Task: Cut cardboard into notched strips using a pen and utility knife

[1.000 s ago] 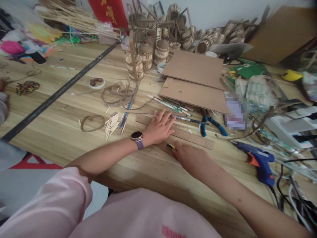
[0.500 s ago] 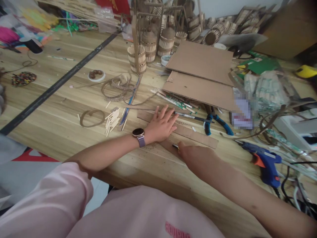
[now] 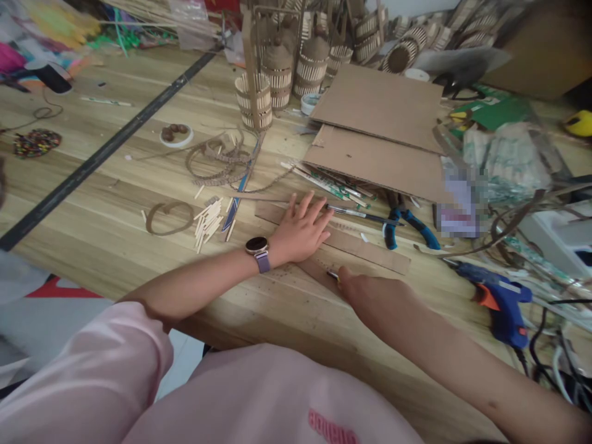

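— Pressing down: left hand point(image 3: 300, 231), grip fully open, fingers spread flat on the cardboard strip point(image 3: 370, 246). The strip lies on the surface point(image 3: 92, 240) close to its front edge and slants away to the right.
— Right hand point(image 3: 372, 293)?
— Grip closed round a small tool point(image 3: 333, 274). Only a yellowish tip shows, at the strip's near edge. Cannot tell what kind of tool it is.
— Room to move?
— Left of the strip there is bare wood out to the black rail point(image 3: 106, 154), apart from a heap of short sticks point(image 3: 208, 222) and a cardboard loop point(image 3: 169, 216). The front edge runs just under both forearms. The right side is crowded: a pen point(image 3: 361, 215) lies just past the left fingertips, and blue-handled pliers point(image 3: 411, 223) sit just beyond the strip. A blue glue gun point(image 3: 499, 302) is near the right forearm, with cables point(image 3: 550, 351) past it.
— Any writing?
— Red letters on the pink shirt point(image 3: 330, 430), cut off at the bottom, not readable. One patch by the cardboard sheets is blurred out. The watch point(image 3: 257, 245) on the left wrist has a dark face.
— Farther back?
— Two overlapping cardboard sheets point(image 3: 379, 135), slatted baskets point(image 3: 252, 108) behind them, and a small dish point(image 3: 174, 134) of brown lumps to the left.
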Demonstrator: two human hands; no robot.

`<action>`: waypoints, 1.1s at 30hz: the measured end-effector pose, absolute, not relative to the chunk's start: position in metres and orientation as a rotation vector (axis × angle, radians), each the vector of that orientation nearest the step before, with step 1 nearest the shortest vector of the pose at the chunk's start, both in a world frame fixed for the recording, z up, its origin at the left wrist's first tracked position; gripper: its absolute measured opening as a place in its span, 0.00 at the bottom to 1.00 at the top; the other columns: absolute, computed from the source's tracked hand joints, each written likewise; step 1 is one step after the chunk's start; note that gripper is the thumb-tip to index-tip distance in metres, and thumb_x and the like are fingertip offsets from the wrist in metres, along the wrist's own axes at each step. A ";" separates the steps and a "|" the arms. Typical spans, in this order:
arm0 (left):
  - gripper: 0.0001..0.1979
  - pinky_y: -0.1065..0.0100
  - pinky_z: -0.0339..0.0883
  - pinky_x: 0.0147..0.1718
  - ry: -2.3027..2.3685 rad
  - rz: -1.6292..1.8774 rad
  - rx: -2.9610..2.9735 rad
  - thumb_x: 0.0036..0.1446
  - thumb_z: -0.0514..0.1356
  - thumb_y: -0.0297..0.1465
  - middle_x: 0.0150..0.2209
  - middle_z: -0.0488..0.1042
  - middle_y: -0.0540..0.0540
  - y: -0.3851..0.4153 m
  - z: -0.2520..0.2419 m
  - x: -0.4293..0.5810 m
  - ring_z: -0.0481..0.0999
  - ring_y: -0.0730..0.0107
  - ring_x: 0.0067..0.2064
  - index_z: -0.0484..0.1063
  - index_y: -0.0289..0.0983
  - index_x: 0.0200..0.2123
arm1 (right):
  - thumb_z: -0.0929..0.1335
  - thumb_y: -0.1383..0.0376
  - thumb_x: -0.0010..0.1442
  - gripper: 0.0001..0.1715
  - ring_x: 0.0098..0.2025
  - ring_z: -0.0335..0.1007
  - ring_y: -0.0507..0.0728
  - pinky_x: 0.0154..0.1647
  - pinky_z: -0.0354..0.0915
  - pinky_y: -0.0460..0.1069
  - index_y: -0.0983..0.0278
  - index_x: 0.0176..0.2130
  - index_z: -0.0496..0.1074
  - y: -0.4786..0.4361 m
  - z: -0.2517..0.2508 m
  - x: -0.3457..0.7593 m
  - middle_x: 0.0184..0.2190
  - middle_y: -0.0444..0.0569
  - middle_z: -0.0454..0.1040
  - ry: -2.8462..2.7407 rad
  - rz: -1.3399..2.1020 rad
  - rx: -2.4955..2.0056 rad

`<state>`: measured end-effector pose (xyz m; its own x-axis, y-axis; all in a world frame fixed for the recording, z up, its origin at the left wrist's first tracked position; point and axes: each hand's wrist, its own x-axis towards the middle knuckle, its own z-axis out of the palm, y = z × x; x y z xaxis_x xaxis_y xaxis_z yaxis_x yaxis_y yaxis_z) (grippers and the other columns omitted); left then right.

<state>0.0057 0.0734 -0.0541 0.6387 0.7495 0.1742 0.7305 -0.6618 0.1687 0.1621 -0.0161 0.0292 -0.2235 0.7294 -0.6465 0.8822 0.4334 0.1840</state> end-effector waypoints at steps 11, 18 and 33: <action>0.26 0.33 0.34 0.67 1.246 0.356 2.753 0.71 0.50 0.38 0.70 0.55 0.32 0.074 -0.055 0.005 0.43 0.38 0.72 0.60 0.31 0.67 | 0.62 0.80 0.59 0.21 0.36 0.82 0.63 0.18 0.55 0.45 0.63 0.48 0.71 -0.028 0.033 0.172 0.35 0.54 0.81 1.934 -0.250 1.388; 0.25 0.33 0.35 0.66 1.243 0.378 2.751 0.70 0.50 0.37 0.69 0.55 0.32 0.073 -0.054 0.005 0.43 0.38 0.72 0.61 0.32 0.66 | 0.61 0.79 0.59 0.20 0.32 0.82 0.62 0.18 0.52 0.45 0.62 0.46 0.70 -0.033 0.023 0.185 0.30 0.53 0.80 2.006 -0.244 1.409; 0.25 0.33 0.36 0.66 1.224 0.425 2.770 0.71 0.49 0.36 0.69 0.55 0.31 0.074 -0.056 0.003 0.44 0.37 0.72 0.62 0.31 0.65 | 0.60 0.80 0.59 0.30 0.26 0.78 0.62 0.18 0.54 0.46 0.58 0.54 0.71 -0.065 0.013 0.232 0.28 0.54 0.79 2.068 -0.314 1.541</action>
<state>0.0025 0.0736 -0.0563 0.6415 0.7356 0.2178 0.7123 -0.6765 0.1870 0.2325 -0.0652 0.0130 -0.2032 0.8136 -0.5447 0.9387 0.3200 0.1278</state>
